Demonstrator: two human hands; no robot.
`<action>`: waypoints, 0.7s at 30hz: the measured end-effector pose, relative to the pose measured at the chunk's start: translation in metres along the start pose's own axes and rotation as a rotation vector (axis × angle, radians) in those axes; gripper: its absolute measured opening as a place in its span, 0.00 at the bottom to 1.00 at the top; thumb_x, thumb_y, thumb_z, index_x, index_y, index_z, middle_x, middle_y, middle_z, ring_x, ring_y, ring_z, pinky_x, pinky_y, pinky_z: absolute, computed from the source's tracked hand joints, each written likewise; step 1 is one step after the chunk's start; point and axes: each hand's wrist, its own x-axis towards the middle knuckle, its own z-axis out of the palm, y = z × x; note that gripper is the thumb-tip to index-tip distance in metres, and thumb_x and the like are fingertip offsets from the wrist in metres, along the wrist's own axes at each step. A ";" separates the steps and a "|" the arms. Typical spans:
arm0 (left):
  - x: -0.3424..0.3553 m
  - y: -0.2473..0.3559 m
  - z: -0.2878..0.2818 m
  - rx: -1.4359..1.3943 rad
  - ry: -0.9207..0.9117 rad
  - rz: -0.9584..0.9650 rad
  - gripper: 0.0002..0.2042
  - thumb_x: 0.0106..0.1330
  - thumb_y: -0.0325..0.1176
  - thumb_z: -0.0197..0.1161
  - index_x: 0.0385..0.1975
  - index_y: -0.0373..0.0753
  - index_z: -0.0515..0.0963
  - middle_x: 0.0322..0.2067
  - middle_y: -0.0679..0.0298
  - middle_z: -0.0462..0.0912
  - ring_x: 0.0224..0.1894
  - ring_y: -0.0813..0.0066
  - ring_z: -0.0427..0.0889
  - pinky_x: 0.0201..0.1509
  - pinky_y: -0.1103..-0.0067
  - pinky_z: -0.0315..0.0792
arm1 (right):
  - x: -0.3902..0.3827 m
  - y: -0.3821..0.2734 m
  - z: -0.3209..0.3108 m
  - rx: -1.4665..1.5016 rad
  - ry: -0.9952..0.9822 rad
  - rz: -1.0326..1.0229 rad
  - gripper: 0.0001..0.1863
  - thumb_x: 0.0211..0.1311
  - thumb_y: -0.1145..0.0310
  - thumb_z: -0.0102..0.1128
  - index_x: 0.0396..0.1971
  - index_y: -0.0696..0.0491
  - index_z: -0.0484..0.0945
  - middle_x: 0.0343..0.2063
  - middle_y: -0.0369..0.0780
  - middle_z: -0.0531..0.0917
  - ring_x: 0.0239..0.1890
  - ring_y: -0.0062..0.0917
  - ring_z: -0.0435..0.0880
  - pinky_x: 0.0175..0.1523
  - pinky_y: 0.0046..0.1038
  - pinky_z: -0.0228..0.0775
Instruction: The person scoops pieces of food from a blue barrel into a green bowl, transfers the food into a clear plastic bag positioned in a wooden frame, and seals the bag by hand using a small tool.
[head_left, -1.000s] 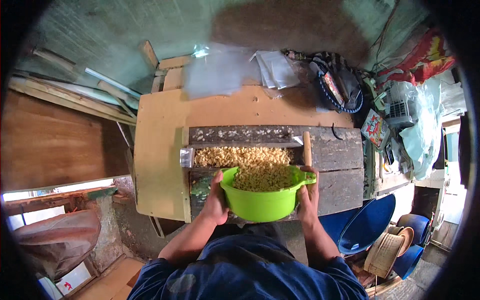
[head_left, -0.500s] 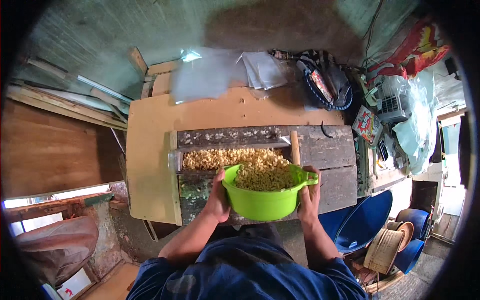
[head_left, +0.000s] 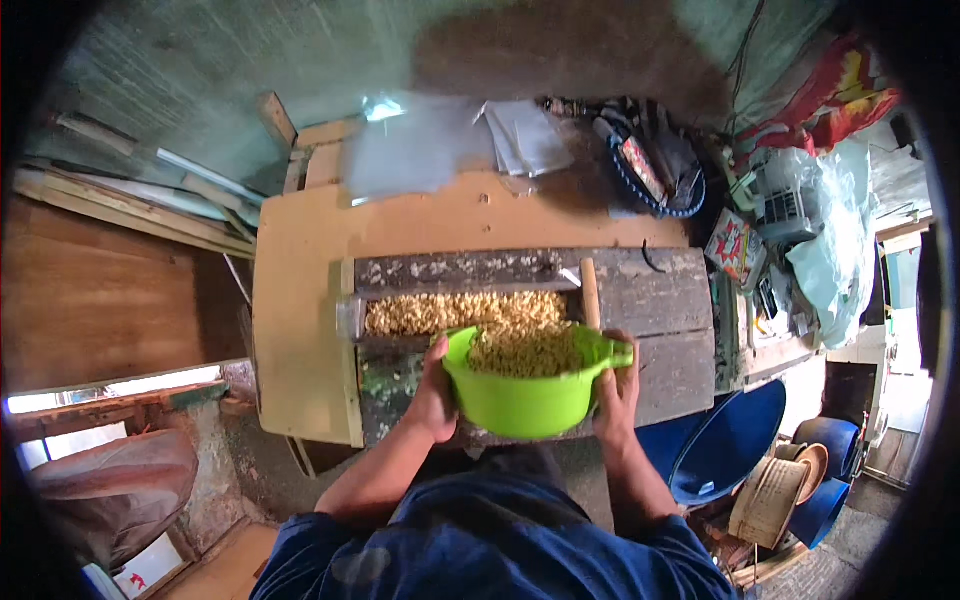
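Observation:
My left hand [head_left: 433,400] grips the left side of a green plastic bowl [head_left: 520,405], and my right hand [head_left: 615,395] holds its right side by the handle. The bowl is tipped slightly away from me and holds pale, crumbly granules [head_left: 510,355]. Its far rim is at a long, narrow trough with clear plastic at its left end [head_left: 350,317], full of similar light golden pieces [head_left: 430,312], which meet the bowl's contents at the right. A wooden stick [head_left: 589,290] lies across the trough's right end, on dark worn boards [head_left: 660,290].
Clear bags [head_left: 525,140] and a dark basket [head_left: 680,205] sit at the back of the tan board [head_left: 300,320]. A box [head_left: 733,245] and clutter lie to the right. Blue tubs [head_left: 725,445] stand low at the right; a wooden panel [head_left: 120,310] is at the left.
The view has shifted, so the table appears further left. My hands still grip the bowl. The pieces in the trough beyond the bowl look fuller toward the right.

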 end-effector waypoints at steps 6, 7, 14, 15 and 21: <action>-0.006 -0.003 -0.009 0.048 0.000 0.018 0.37 0.65 0.67 0.48 0.63 0.43 0.67 0.57 0.59 0.76 0.58 0.64 0.76 0.61 0.66 0.70 | -0.008 -0.004 0.006 0.003 -0.020 0.022 0.37 0.63 0.45 0.60 0.59 0.57 0.61 0.48 0.43 0.73 0.51 0.27 0.71 0.59 0.31 0.63; -0.008 -0.003 -0.009 0.046 0.016 0.025 0.37 0.65 0.67 0.48 0.63 0.43 0.68 0.57 0.59 0.76 0.58 0.64 0.76 0.61 0.66 0.70 | -0.007 -0.005 0.008 0.003 -0.027 0.003 0.37 0.63 0.45 0.60 0.59 0.57 0.61 0.48 0.43 0.73 0.52 0.27 0.71 0.59 0.31 0.62; -0.024 0.004 -0.017 -0.080 -0.061 0.051 0.35 0.65 0.61 0.53 0.64 0.41 0.67 0.59 0.58 0.75 0.60 0.63 0.75 0.64 0.64 0.68 | -0.023 -0.015 0.020 0.026 -0.067 -0.036 0.43 0.60 0.40 0.61 0.61 0.58 0.58 0.56 0.48 0.69 0.60 0.32 0.68 0.64 0.35 0.59; -0.031 0.007 -0.018 -0.094 -0.055 0.054 0.34 0.66 0.60 0.53 0.64 0.40 0.67 0.59 0.57 0.75 0.61 0.61 0.74 0.65 0.62 0.67 | -0.026 -0.016 0.020 0.042 -0.079 -0.055 0.44 0.59 0.39 0.61 0.61 0.58 0.58 0.57 0.49 0.69 0.61 0.33 0.67 0.65 0.36 0.58; -0.073 0.006 -0.099 -0.003 -0.123 0.071 0.29 0.65 0.45 0.57 0.64 0.39 0.66 0.60 0.58 0.73 0.62 0.64 0.73 0.66 0.63 0.65 | -0.049 0.008 0.025 0.086 -0.291 -0.103 0.43 0.63 0.36 0.51 0.61 0.61 0.61 0.59 0.49 0.69 0.59 0.33 0.69 0.64 0.37 0.60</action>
